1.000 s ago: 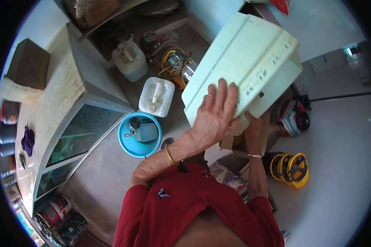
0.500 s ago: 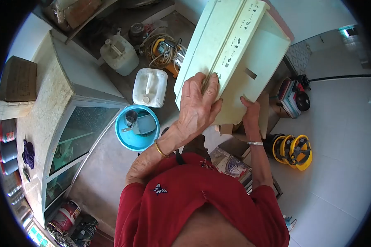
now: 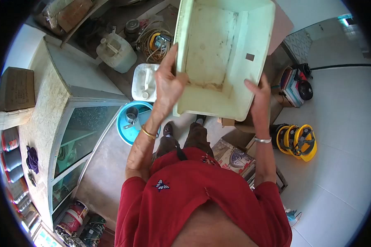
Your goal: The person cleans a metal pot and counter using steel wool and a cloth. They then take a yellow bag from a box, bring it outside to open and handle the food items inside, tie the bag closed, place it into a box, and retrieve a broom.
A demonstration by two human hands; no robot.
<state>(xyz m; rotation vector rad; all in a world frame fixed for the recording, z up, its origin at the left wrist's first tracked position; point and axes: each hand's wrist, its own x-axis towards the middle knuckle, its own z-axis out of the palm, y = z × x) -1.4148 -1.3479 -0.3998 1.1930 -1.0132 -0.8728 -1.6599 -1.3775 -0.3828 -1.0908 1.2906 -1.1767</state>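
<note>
Evenly held: left hand point(image 3: 171, 85) and right hand point(image 3: 259, 95), fingers clamped on opposite rims of bin point(image 3: 208, 51), by nearer corners; matched grip likely prevents twisting.

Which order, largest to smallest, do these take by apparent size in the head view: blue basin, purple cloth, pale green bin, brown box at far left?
1. Pale green bin, though nearness may exaggerate it.
2. Blue basin and brown box: too alike to rank.
3. Purple cloth.
</note>
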